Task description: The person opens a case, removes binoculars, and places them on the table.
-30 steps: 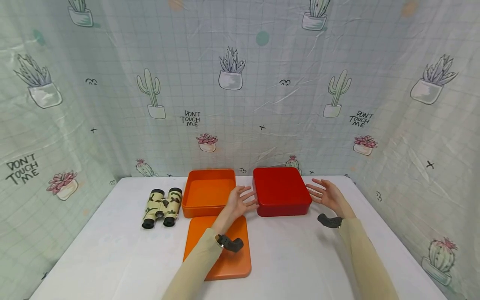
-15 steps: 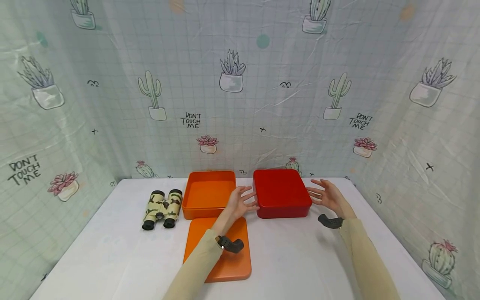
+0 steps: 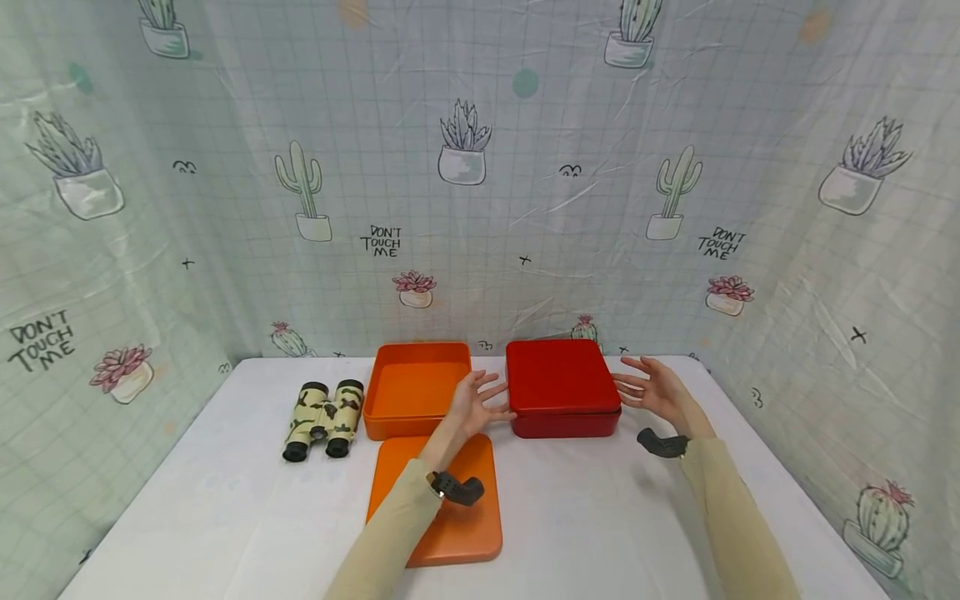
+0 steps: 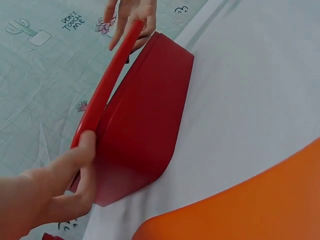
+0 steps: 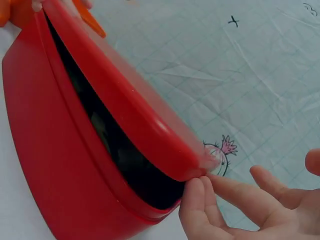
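A red square box (image 3: 564, 427) stands at the back of the table, its red lid (image 5: 125, 100) tilted up so that a dark gap shows at the right-hand side. Through that gap a dim greenish patch (image 5: 100, 131) appears inside. The fingertips of my right hand (image 3: 660, 392) touch the lid's raised corner from below, thumb held away. My left hand (image 3: 470, 407) is at the opposite side, one finger against the lid's edge and another low beside the box wall, as the left wrist view shows. The gap is narrow there. In the head view the fingers of both hands look loosely extended.
Left of the red box sits an open orange box (image 3: 420, 425), with its orange lid (image 3: 472, 533) lying in front, partly under my left forearm. Camouflage-patterned binoculars (image 3: 322, 419) lie further left. A patterned curtain (image 3: 480, 208) surrounds the white table (image 3: 187, 500).
The red lid sat closed on its box before; now a thin dark gap shows along its front edge toward the right. Both hands stay almost in place.
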A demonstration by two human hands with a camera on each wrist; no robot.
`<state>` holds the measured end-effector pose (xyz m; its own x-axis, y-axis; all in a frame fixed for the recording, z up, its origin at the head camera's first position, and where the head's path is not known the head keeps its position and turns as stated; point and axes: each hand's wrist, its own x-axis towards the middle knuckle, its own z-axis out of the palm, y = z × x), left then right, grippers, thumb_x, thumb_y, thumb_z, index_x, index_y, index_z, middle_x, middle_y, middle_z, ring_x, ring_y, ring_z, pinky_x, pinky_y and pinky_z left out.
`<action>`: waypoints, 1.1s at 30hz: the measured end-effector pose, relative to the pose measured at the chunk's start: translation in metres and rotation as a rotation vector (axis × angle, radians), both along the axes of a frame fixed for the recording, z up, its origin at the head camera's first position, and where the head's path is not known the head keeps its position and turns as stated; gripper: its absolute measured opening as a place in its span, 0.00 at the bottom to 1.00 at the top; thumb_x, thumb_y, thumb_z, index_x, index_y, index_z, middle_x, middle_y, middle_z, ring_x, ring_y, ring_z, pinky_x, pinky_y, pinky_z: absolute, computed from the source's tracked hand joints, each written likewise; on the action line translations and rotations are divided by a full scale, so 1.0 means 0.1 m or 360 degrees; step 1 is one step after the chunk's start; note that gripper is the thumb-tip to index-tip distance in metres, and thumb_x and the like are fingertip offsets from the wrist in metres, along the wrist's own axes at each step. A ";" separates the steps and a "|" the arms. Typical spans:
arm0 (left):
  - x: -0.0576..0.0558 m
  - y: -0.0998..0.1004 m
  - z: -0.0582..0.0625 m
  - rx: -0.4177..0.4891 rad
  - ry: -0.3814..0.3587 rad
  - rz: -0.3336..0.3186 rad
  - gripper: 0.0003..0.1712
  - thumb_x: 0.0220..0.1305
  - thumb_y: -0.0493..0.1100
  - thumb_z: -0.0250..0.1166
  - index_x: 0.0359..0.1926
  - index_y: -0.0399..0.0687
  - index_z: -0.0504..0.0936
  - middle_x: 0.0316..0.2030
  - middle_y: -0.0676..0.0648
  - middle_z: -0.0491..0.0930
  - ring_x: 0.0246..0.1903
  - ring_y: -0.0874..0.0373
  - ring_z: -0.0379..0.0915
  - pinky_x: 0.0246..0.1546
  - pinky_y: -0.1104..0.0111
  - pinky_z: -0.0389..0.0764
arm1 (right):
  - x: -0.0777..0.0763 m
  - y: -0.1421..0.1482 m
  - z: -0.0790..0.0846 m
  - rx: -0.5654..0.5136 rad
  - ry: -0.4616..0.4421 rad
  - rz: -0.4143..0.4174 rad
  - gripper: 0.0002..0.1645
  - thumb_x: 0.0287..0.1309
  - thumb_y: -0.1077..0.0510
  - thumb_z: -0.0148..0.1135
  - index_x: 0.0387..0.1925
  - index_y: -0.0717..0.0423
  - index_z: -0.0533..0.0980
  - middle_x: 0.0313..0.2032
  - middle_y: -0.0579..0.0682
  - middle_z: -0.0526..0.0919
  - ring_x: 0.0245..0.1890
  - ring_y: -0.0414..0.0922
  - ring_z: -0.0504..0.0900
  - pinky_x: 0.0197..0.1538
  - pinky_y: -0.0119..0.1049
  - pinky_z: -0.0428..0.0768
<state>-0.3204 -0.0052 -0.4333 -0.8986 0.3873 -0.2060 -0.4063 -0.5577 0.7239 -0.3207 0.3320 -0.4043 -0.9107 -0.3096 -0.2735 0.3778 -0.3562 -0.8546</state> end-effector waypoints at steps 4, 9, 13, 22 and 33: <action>-0.01 -0.01 0.01 -0.0059 0.0009 -0.0045 0.33 0.63 0.52 0.40 0.65 0.40 0.49 0.66 0.35 0.49 0.61 0.28 0.44 0.58 0.38 0.51 | 0.01 -0.01 0.00 0.0076 0.0013 0.0011 0.39 0.64 0.41 0.37 0.69 0.46 0.36 0.63 0.54 0.57 0.56 0.48 0.64 0.63 0.46 0.64; -0.03 -0.06 0.04 -0.0093 0.0010 -0.0113 0.33 0.64 0.52 0.39 0.66 0.40 0.46 0.67 0.34 0.48 0.61 0.27 0.43 0.57 0.37 0.51 | 0.01 0.01 -0.01 0.0063 0.0005 0.0069 0.40 0.63 0.40 0.38 0.69 0.45 0.36 0.69 0.57 0.43 0.57 0.49 0.63 0.65 0.47 0.60; -0.07 -0.14 0.03 -0.0166 0.0018 -0.0283 0.35 0.66 0.53 0.37 0.68 0.41 0.41 0.67 0.33 0.44 0.61 0.26 0.45 0.55 0.37 0.53 | 0.01 0.06 -0.01 0.0028 -0.0005 0.0160 0.40 0.64 0.40 0.35 0.69 0.45 0.33 0.69 0.58 0.37 0.59 0.51 0.62 0.66 0.50 0.56; -0.09 -0.27 0.04 -0.0328 0.0010 -0.0607 0.36 0.65 0.55 0.36 0.68 0.40 0.41 0.65 0.27 0.47 0.59 0.26 0.52 0.54 0.38 0.57 | 0.05 0.08 0.03 0.0147 0.0016 0.0328 0.37 0.66 0.41 0.28 0.69 0.48 0.32 0.69 0.63 0.36 0.56 0.50 0.66 0.61 0.53 0.64; -0.05 -0.31 0.02 -0.0416 -0.0046 -0.0777 0.37 0.66 0.56 0.35 0.66 0.37 0.44 0.61 0.23 0.53 0.56 0.27 0.57 0.52 0.40 0.60 | 0.11 0.03 0.07 0.0366 0.0027 0.0383 0.41 0.64 0.37 0.31 0.69 0.52 0.33 0.68 0.64 0.37 0.56 0.51 0.64 0.56 0.55 0.67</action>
<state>-0.3254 -0.0360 -0.4314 -0.6201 0.6900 -0.3733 -0.5945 -0.1028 0.7975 -0.3095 0.3347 -0.3968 -0.8240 -0.4480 -0.3468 0.4128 -0.0556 -0.9091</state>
